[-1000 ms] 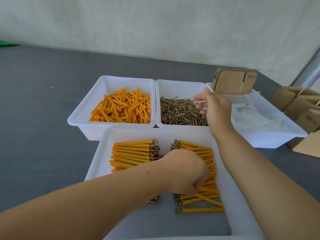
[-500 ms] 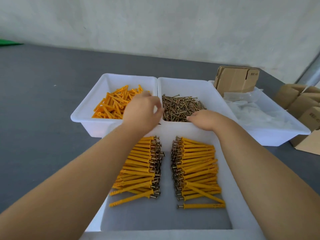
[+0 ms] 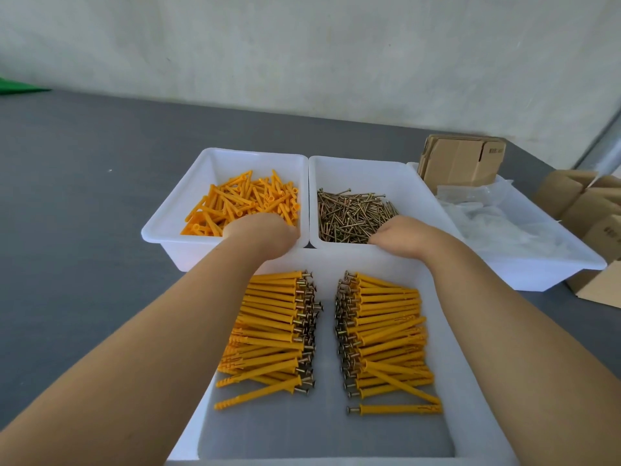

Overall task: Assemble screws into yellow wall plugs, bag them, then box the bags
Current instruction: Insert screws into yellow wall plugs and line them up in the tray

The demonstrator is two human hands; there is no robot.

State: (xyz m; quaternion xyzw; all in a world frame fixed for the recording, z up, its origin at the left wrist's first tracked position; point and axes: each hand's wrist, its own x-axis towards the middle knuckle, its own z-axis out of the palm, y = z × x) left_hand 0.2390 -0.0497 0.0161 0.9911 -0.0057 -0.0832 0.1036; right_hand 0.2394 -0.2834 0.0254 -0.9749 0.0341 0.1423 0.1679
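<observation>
yellow plugs fill the far-left bin – the left hand dips in at its near edge. the right hand reaches among the screws – neither grip can be told, fingers hidden.

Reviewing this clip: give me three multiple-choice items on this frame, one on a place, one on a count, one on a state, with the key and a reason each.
1. Where is the left hand?
A. in the plug bin
B. on the cardboard boxes
C. on the table

2. How many piles of assembled plugs lie in the near tray?
A. one
B. two
C. four

3. What state are the screws under the right hand in?
A. bagged
B. loose in a heap
C. boxed

Key: 1 A, the hand reaches over that bin's rim; 2 B, one pile on each side, heads facing; 3 B, an unsorted heap in the bin.
</observation>
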